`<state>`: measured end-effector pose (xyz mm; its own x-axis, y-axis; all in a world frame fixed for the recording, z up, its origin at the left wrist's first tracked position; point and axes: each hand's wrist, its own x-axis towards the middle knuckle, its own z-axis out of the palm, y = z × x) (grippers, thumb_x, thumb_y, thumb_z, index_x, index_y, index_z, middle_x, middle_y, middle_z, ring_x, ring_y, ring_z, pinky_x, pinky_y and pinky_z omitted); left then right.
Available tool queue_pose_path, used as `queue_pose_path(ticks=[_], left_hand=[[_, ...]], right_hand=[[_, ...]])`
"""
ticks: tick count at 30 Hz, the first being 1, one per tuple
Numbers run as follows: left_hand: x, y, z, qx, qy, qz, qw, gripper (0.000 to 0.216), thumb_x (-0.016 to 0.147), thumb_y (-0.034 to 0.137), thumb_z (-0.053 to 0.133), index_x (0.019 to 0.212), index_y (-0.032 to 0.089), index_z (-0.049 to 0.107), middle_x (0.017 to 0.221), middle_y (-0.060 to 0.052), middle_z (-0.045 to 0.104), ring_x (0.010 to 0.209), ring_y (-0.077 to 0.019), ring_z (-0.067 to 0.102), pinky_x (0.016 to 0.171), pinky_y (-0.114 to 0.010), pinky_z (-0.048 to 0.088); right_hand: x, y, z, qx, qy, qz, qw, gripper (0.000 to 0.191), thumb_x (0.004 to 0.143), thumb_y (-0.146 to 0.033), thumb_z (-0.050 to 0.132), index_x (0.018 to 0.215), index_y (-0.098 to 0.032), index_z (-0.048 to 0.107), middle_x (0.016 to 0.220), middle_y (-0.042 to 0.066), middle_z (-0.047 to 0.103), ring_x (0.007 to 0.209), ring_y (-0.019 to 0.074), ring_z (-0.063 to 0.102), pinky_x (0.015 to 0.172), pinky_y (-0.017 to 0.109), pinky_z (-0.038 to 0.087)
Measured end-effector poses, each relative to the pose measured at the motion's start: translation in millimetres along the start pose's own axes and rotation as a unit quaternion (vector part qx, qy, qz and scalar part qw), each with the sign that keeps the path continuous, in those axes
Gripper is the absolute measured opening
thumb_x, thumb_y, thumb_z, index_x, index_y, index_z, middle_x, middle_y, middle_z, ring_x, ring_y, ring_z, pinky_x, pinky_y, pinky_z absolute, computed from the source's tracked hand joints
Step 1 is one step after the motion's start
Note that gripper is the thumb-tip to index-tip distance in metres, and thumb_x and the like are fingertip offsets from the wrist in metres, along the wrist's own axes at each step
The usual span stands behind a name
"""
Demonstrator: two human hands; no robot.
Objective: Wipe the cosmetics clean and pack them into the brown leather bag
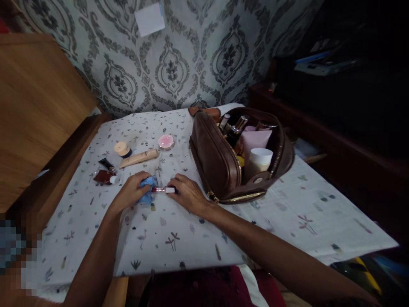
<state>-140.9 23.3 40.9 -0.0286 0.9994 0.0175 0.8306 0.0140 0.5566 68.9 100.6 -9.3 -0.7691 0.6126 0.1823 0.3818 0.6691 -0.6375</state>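
Left hand (132, 192) is closed around a blue cloth (147, 190). Right hand (189, 192) pinches the lip gloss tube (162, 189) (lying flat on the printed tablecloth (191, 243)), just left of the open brown cosmetic bag (214, 164).

no legible text, labels perhaps too small

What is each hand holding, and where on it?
Left hand bunches a blue cloth against one end of a tube; right hand pinches its white cap.
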Motion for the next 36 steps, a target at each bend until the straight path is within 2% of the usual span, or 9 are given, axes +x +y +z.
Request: queue_pose_path(ticks=[6, 11, 16, 18, 22, 26, 29, 33, 36], left_hand=[[-2, 20, 3, -0.016, -0.031, 0.060, 0.998, 0.022, 0.076, 0.017, 0.049, 0.090, 0.020, 0.065, 0.090, -0.002, 0.063, 0.088, -0.0207, 0.060, 0.080, -0.031, 0.046], [-4, 37, 23, -0.034, -0.020, 0.146, 0.988, 0.027, 0.084, 0.013, 0.047, 0.102, 0.021, 0.065, 0.106, -0.007, 0.064, 0.104, -0.0228, 0.058, 0.093, -0.035, 0.046], [-3, 36, 24, -0.052, -0.003, 0.109, 0.993, 0.025, 0.088, 0.021, 0.048, 0.106, 0.021, 0.067, 0.106, -0.007, 0.066, 0.103, -0.0233, 0.061, 0.093, -0.035, 0.047], [-2, 30, 20, -0.071, 0.051, 0.054, 0.995, 0.023, 0.086, 0.026, 0.052, 0.104, 0.021, 0.067, 0.105, -0.006, 0.067, 0.102, -0.0238, 0.062, 0.094, -0.035, 0.047], [1, 18, 13, -0.106, 0.181, -0.035, 0.977, 0.034, 0.088, 0.038, 0.052, 0.113, 0.018, 0.062, 0.111, -0.007, 0.067, 0.104, -0.0240, 0.061, 0.095, -0.034, 0.047], [2, 16, 17, -0.141, 0.169, -0.059, 0.974, 0.035, 0.093, 0.047, 0.047, 0.105, 0.017, 0.059, 0.086, -0.002, 0.065, 0.076, -0.0175, 0.060, 0.072, -0.027, 0.051], [2, 22, 22, -0.162, 0.160, -0.060, 0.972, 0.032, 0.091, 0.050, 0.050, 0.090, 0.019, 0.057, 0.072, 0.002, 0.057, 0.064, -0.0151, 0.054, 0.062, -0.026, 0.048], [1, 29, 24, -0.193, 0.186, -0.051, 0.962, 0.035, 0.086, 0.054, 0.055, 0.086, 0.019, 0.058, 0.075, 0.000, 0.061, 0.068, -0.0174, 0.057, 0.066, -0.028, 0.050], [0, 30, 25, -0.263, 0.208, -0.094, 0.937, 0.043, 0.077, 0.060, 0.065, 0.091, 0.019, 0.061, 0.080, -0.001, 0.067, 0.072, -0.0187, 0.061, 0.069, -0.027, 0.053]], right_hand=[[1, 2, 7, 0.036, 0.025, 0.020, 0.999, 0.040, 0.082, -0.016, 0.072, 0.119, -0.018, 0.055, 0.099, 0.005, 0.063, 0.092, 0.0199, 0.060, 0.081, 0.032, 0.048], [-2, 2, 8, 0.094, 0.052, -0.020, 0.994, 0.056, 0.081, -0.009, 0.067, 0.132, -0.020, 0.046, 0.117, 0.010, 0.063, 0.108, 0.0223, 0.060, 0.091, 0.037, 0.049], [-1, 3, 7, 0.115, 0.056, -0.017, 0.992, 0.068, 0.081, -0.008, 0.069, 0.143, -0.015, 0.040, 0.106, 0.009, 0.064, 0.099, 0.0209, 0.061, 0.087, 0.035, 0.050], [0, 3, 6, 0.113, 0.062, -0.017, 0.991, 0.058, 0.081, -0.009, 0.070, 0.135, -0.014, 0.051, 0.101, 0.008, 0.063, 0.096, 0.0201, 0.061, 0.086, 0.033, 0.049], [4, 3, 0, 0.134, 0.093, 0.016, 0.986, 0.018, 0.083, -0.012, 0.070, 0.100, -0.017, 0.070, 0.092, 0.003, 0.061, 0.081, 0.0148, 0.059, 0.077, 0.027, 0.048], [5, 0, -4, 0.188, 0.135, 0.049, 0.972, 0.016, 0.081, -0.012, 0.073, 0.096, -0.018, 0.070, 0.086, 0.000, 0.060, 0.075, 0.0128, 0.057, 0.072, 0.024, 0.046], [3, -2, -3, 0.192, 0.127, 0.048, 0.972, 0.015, 0.080, -0.011, 0.073, 0.094, -0.017, 0.070, 0.086, 0.001, 0.061, 0.078, 0.0132, 0.057, 0.073, 0.024, 0.046], [-2, -5, -2, 0.172, 0.078, 0.010, 0.982, 0.019, 0.082, -0.012, 0.072, 0.100, -0.017, 0.070, 0.090, 0.001, 0.065, 0.082, 0.0133, 0.060, 0.076, 0.023, 0.046], [-4, -7, -3, 0.158, 0.066, -0.005, 0.985, 0.022, 0.082, -0.016, 0.073, 0.103, -0.019, 0.068, 0.094, 0.002, 0.067, 0.086, 0.0143, 0.061, 0.079, 0.023, 0.045]])
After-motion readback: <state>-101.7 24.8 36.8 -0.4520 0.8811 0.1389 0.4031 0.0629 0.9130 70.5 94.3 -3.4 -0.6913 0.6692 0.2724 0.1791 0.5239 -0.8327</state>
